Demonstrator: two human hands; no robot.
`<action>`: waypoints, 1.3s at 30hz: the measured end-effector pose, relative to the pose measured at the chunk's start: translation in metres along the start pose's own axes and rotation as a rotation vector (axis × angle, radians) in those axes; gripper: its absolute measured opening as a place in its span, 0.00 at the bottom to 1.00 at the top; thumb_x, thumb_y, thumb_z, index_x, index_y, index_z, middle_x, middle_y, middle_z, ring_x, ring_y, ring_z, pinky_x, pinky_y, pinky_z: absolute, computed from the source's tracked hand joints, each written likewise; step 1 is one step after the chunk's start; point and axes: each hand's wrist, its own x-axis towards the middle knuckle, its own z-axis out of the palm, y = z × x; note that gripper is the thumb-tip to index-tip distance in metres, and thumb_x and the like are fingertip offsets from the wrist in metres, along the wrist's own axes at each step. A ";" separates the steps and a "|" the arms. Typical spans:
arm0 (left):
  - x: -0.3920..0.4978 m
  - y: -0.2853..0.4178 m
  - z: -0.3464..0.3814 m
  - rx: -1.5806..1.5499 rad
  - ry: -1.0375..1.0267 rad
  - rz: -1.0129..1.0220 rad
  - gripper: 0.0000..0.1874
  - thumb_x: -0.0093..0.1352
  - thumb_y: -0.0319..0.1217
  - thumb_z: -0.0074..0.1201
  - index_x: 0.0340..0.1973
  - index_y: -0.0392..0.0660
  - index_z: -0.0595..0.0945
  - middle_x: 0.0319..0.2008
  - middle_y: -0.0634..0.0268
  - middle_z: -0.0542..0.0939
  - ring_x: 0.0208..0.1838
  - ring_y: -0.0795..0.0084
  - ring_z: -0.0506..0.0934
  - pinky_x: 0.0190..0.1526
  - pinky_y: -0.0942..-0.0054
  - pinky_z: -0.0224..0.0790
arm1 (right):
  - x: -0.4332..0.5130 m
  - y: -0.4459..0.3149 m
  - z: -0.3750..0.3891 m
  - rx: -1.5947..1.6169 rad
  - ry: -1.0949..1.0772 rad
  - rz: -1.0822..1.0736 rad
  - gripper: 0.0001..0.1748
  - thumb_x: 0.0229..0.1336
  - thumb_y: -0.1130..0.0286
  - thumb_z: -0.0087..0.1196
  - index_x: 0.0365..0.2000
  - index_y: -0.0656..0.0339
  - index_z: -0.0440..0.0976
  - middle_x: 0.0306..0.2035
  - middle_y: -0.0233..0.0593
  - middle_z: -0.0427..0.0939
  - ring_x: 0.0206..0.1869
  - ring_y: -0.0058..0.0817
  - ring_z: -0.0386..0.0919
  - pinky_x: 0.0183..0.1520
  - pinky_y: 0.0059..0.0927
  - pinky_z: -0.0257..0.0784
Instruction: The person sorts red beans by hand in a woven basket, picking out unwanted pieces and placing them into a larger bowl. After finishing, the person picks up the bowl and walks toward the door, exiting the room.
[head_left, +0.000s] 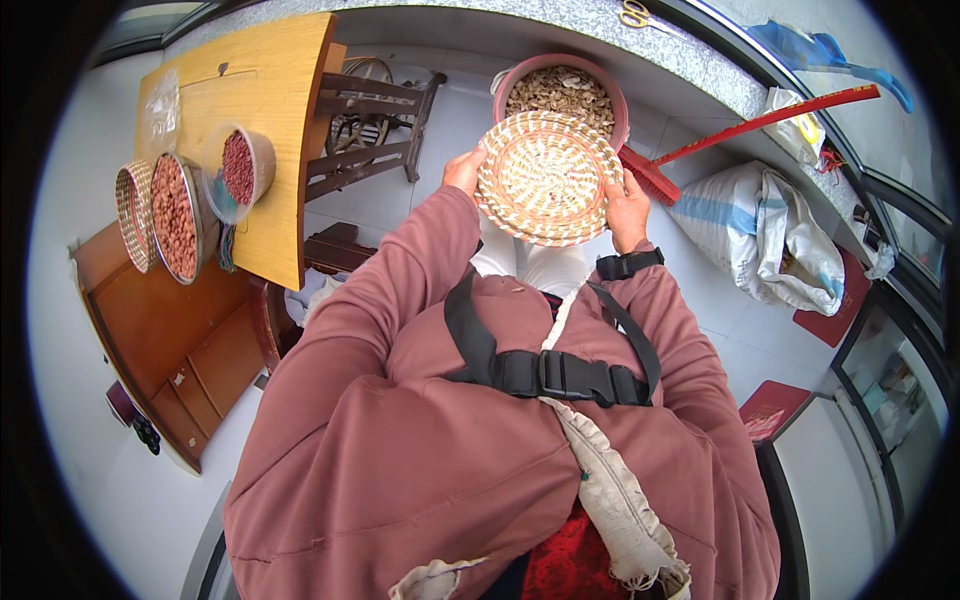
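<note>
A round woven basket (553, 178) with a cream, tan and pink coiled pattern is held up in front of me by both hands. My left hand (463, 171) grips its left rim, and my right hand (627, 208) grips the right rim with the thumb on top. Behind the basket, partly covered by it, a pink basin (616, 97) on the floor holds what look like peanut shells (559, 94). The basket's inner face shows no clear contents beyond a few tiny specks.
On the yellow wooden table (262, 82) at left stand a plastic tub of red beans (238, 166), a metal bowl of pinkish nuts (174, 217) and another woven basket (131, 217). A red broom (757, 124) and a white woven sack (750, 232) lie right. Scissors (637, 15) rest on the stone ledge.
</note>
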 end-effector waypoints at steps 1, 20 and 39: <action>0.007 -0.004 0.001 -0.003 0.031 0.010 0.15 0.72 0.33 0.53 0.48 0.33 0.79 0.41 0.56 0.83 0.39 0.66 0.83 0.41 0.67 0.80 | 0.004 0.006 -0.001 0.010 -0.004 -0.021 0.23 0.65 0.74 0.50 0.58 0.73 0.67 0.52 0.41 0.78 0.50 0.23 0.76 0.53 0.23 0.70; 0.112 -0.037 -0.003 0.235 0.114 -0.056 0.32 0.68 0.29 0.56 0.65 0.30 0.65 0.58 0.45 0.74 0.53 0.59 0.79 0.47 0.65 0.76 | 0.058 0.044 -0.012 0.026 0.060 0.571 0.17 0.63 0.64 0.43 0.42 0.66 0.74 0.27 0.40 0.79 0.16 0.29 0.75 0.13 0.31 0.72; 0.149 -0.041 -0.016 0.368 0.104 0.126 0.10 0.67 0.29 0.53 0.34 0.34 0.83 0.28 0.58 0.83 0.30 0.67 0.80 0.32 0.67 0.74 | 0.077 0.046 0.005 0.158 0.144 0.498 0.12 0.59 0.69 0.45 0.36 0.66 0.75 0.22 0.39 0.77 0.12 0.26 0.71 0.11 0.27 0.65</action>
